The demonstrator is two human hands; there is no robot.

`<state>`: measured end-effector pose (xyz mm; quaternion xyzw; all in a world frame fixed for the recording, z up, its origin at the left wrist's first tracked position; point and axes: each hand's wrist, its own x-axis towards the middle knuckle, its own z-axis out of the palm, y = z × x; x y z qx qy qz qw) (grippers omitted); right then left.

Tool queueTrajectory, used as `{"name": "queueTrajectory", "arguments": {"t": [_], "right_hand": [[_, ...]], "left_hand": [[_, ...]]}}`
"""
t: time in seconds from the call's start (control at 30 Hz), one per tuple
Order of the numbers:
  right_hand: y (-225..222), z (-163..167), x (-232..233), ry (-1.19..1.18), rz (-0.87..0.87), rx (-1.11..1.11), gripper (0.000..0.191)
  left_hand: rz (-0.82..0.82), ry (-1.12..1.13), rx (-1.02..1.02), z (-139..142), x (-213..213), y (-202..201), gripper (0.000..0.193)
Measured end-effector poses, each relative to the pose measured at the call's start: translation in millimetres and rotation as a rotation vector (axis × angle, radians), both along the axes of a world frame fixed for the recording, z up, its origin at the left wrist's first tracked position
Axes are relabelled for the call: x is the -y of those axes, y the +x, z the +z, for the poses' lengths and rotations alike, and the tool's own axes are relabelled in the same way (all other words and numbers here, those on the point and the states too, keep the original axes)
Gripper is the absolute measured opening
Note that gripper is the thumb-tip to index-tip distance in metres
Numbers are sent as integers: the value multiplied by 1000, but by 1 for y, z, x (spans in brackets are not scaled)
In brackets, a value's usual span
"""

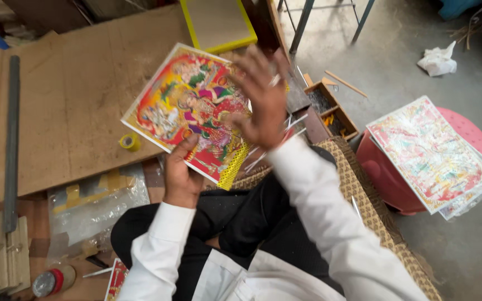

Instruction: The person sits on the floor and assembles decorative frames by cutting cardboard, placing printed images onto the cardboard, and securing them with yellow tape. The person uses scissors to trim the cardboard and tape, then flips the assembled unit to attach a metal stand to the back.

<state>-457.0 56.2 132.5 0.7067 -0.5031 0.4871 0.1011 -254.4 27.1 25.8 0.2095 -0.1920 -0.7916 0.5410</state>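
Two hands are up over my lap, and between them is a colourful printed picture (193, 111), bright red and yellow with painted figures. My left hand (181, 177) grips its lower edge from beneath, thumb curled over the front near the bottom border, so the sheet stands tilted up and away from me. My right hand (263, 100) is spread wide open, fingers fanned, palm against the right side of the picture; it covers that edge and holds nothing, and I see a ring on one finger. The picture hangs above a big brown board (73, 95) that lies flat on the floor, without touching it as far as I can tell. Just under the picture's lower left corner sits a small roll of yellow tape (130, 141) on the board. Farther right, well apart from both hands, a stack of similar prints (428, 153) rests on a pink stool (386, 178). A small wooden box (330, 108) with compartments stands just beyond my right hand
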Motion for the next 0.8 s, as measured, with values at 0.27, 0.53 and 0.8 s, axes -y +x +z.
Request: {"name": "queueTrajectory", "arguments": {"t": [0.27, 0.53, 0.8], "right_hand": [[55, 0, -57, -223, 175, 149, 67], [48, 13, -79, -278, 112, 28, 73], [-35, 16, -14, -574, -244, 376, 58]], "left_hand": [[-221, 159, -108, -11, -5, 1, 39], [-357, 337, -178, -8, -33, -8, 34], [-296, 332, -116, 30, -55, 4, 37]]}}
